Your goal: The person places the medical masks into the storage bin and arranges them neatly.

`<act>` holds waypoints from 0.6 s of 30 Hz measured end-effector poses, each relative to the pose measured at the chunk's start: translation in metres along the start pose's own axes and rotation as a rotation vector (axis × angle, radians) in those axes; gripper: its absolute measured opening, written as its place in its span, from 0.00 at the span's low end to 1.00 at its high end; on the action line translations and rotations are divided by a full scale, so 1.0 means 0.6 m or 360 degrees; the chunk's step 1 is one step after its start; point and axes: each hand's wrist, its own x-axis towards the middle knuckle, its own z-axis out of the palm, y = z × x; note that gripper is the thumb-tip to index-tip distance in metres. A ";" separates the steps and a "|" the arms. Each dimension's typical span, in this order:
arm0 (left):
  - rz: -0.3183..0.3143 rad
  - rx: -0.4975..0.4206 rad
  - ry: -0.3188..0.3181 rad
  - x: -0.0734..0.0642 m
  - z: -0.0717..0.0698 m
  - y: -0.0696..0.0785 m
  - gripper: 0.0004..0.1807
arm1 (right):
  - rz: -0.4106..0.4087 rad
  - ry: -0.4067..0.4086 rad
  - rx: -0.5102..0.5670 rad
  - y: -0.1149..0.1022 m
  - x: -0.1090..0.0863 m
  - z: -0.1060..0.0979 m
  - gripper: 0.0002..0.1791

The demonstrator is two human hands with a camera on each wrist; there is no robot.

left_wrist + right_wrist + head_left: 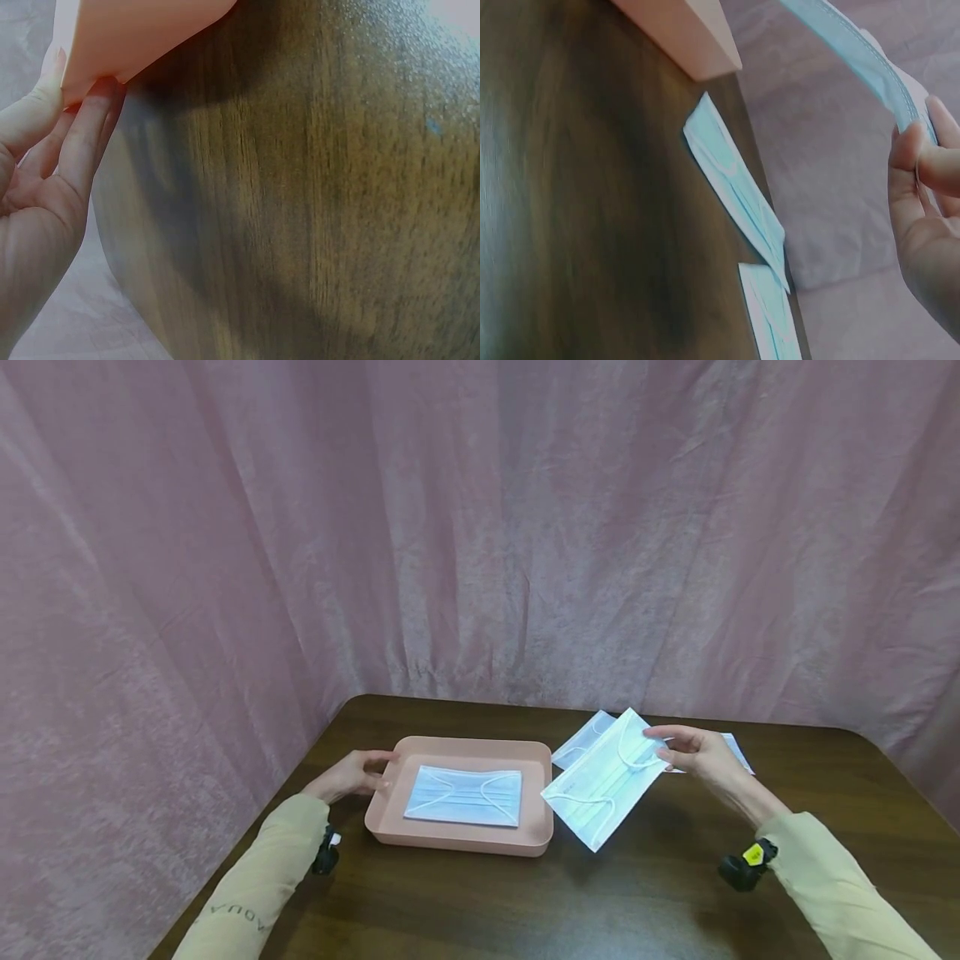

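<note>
My left hand [352, 775] grips the left end of a pink rectangular tray [465, 842]; in the left wrist view the thumb lies at the rim and the fingers [84, 142] are under the end. Flat inside the tray lies a light blue face mask [461, 796], its white ear loops on top. With thumb and fingers my right hand [705, 760] pinches another face mask [603, 781] by its upper right corner. That mask hangs tilted above the table, just right of the tray, its left corner overlapping the tray's edge in the head view.
Behind the held mask, two more face masks lie on the brown wooden table [637, 893]: a nearer one [735, 180] by the tray and another [771, 315] overlapping its end. A pink curtain [480, 527] hangs behind the table's back edge.
</note>
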 end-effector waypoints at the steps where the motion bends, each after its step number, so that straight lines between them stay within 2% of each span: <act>1: 0.0004 0.0002 -0.0002 0.000 0.000 0.000 0.34 | 0.0005 0.0009 0.0018 0.000 0.003 0.006 0.21; 9: 0.0083 -0.0070 -0.0089 -0.003 0.000 0.001 0.34 | 0.0065 0.0012 0.0209 -0.001 0.029 0.061 0.21; 18: 0.0061 -0.0033 -0.0059 0.002 -0.001 0.000 0.35 | -0.0002 0.0102 0.0392 -0.014 0.057 0.135 0.21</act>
